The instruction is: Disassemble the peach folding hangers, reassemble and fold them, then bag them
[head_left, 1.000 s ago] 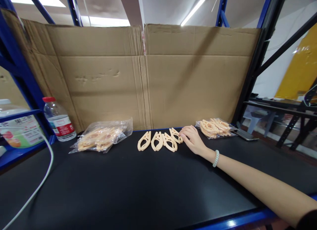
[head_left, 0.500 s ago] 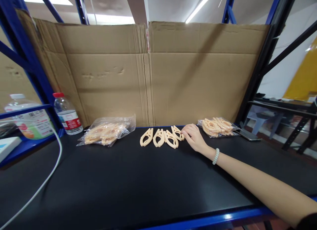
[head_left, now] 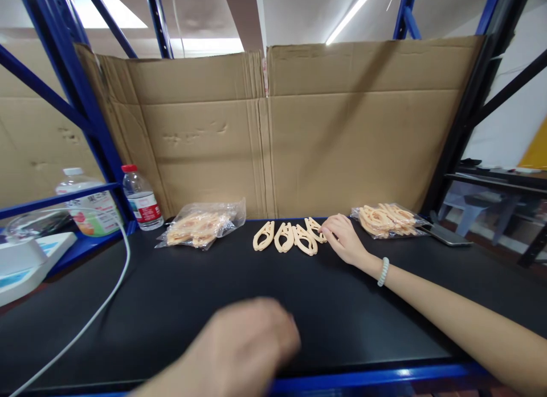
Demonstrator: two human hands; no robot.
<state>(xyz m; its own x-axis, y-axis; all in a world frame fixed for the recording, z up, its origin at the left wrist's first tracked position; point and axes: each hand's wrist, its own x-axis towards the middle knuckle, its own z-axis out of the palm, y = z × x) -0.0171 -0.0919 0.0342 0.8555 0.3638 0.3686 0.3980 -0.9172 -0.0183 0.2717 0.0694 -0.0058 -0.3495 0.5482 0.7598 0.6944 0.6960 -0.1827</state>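
Note:
Several cream plastic clips (head_left: 284, 237) lie side by side on the black table (head_left: 171, 306), towards its back edge. My right hand (head_left: 344, 237) rests at the rightmost clip (head_left: 315, 229), its fingers closed together on that clip's right side. Low in the middle of the view, my left hand (head_left: 252, 340) hangs over the front of the table, smeared by motion; whether its fingers hold anything does not show. Clear bags with more such clips lie on both sides, one to the left (head_left: 203, 225) and one to the right (head_left: 387, 219).
A red-capped water bottle (head_left: 143, 200) and a larger white-capped bottle (head_left: 92, 206) stand at the left. A white cable (head_left: 100, 311) crosses the table's left side. Behind the right bag lies a phone (head_left: 448, 235). Cardboard (head_left: 363, 129) lines the back.
My left hand has come into view from the bottom. The whole scene has shifted slightly right in the picture as the camera turned. My right hand remains at the rightmost clip.

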